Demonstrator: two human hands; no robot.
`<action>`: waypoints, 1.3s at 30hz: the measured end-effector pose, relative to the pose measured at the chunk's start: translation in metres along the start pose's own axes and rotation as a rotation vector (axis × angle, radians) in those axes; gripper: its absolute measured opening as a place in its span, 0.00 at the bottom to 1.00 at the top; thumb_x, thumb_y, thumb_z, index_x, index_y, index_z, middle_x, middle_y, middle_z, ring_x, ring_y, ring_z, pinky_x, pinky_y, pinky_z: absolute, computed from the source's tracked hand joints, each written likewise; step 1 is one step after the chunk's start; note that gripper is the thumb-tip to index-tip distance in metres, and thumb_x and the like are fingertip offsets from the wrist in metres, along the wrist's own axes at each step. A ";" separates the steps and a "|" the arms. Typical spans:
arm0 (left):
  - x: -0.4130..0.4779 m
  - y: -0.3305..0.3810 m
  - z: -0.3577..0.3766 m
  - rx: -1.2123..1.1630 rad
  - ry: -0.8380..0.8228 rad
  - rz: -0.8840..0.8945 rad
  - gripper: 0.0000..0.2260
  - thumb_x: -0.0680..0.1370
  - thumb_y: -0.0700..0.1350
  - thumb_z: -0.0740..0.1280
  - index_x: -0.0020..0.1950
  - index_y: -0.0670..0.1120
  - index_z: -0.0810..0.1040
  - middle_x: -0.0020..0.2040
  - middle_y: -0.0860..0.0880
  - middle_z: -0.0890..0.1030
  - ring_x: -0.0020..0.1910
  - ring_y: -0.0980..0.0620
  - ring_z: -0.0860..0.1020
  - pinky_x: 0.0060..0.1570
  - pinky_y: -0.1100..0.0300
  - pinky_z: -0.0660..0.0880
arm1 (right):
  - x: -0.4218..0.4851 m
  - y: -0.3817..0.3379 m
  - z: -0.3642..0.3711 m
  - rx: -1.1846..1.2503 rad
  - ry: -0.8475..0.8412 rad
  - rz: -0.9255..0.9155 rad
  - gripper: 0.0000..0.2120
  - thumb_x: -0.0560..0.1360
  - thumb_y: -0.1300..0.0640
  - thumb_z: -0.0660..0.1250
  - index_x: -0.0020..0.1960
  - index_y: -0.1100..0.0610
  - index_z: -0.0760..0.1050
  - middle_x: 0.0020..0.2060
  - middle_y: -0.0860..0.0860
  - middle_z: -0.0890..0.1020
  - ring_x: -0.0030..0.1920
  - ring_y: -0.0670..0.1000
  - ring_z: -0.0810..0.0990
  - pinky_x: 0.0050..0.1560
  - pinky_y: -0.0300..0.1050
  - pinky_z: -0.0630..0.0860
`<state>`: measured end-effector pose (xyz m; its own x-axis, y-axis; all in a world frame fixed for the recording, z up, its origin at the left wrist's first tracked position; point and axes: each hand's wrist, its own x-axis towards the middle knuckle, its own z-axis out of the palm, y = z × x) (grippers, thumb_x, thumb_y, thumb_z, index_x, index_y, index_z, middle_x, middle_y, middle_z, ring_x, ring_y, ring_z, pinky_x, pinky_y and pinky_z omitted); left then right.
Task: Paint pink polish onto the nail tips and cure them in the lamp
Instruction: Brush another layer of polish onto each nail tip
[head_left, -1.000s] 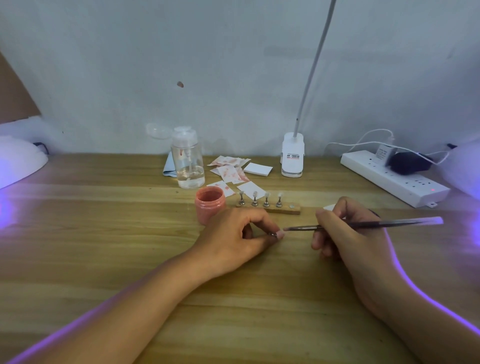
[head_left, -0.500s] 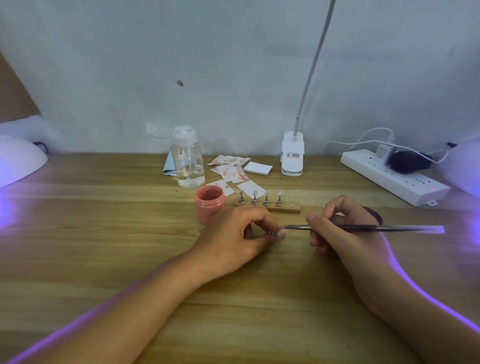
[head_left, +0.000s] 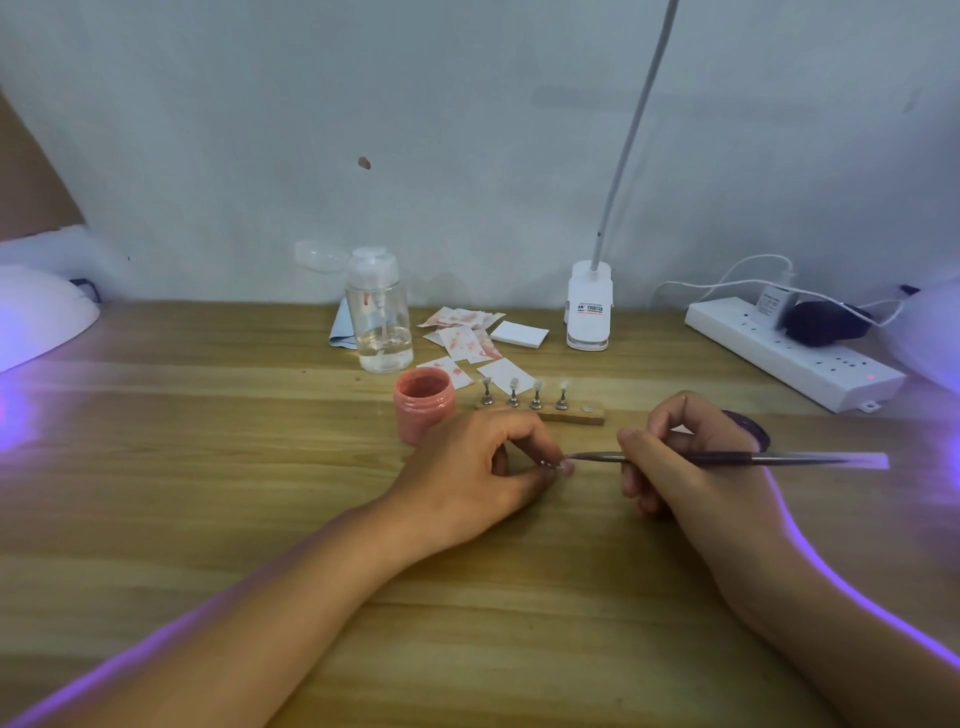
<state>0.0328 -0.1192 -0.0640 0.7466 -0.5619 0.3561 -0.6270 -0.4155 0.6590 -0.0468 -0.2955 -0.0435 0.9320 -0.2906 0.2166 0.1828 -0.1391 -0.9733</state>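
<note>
Wooden desk (head_left: 208, 467): open jar (head_left: 423, 397) (pink polish inside).

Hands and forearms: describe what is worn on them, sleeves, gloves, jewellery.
Nothing worn shows. The left hand and right hand are ungloved, with no rings visible. The left forearm and right forearm are bare, with no sleeves or watch in frame. Violet light edges the outer side of each arm.
</note>
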 end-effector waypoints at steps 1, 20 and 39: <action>0.000 0.000 0.000 0.001 0.001 -0.002 0.03 0.73 0.45 0.75 0.44 0.53 0.84 0.38 0.62 0.81 0.26 0.61 0.70 0.28 0.71 0.60 | 0.000 0.000 0.000 0.001 0.006 0.003 0.09 0.75 0.65 0.67 0.40 0.61 0.68 0.24 0.54 0.79 0.23 0.46 0.73 0.25 0.36 0.71; 0.000 0.002 0.001 -0.015 0.020 0.034 0.05 0.74 0.47 0.75 0.41 0.54 0.81 0.29 0.71 0.75 0.23 0.64 0.69 0.25 0.75 0.60 | 0.001 0.000 0.000 -0.008 0.032 0.008 0.09 0.74 0.68 0.64 0.39 0.60 0.66 0.24 0.54 0.78 0.23 0.47 0.72 0.24 0.36 0.71; 0.001 -0.004 -0.005 -0.128 -0.015 -0.084 0.08 0.75 0.43 0.72 0.43 0.57 0.81 0.38 0.65 0.81 0.29 0.67 0.72 0.33 0.71 0.65 | -0.013 -0.037 0.023 0.016 -0.004 -0.195 0.15 0.66 0.48 0.72 0.40 0.60 0.76 0.24 0.54 0.79 0.24 0.46 0.74 0.26 0.36 0.72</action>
<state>0.0374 -0.1143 -0.0631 0.7912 -0.5399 0.2870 -0.5284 -0.3675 0.7653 -0.0588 -0.2643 -0.0118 0.8798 -0.2554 0.4010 0.3651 -0.1773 -0.9139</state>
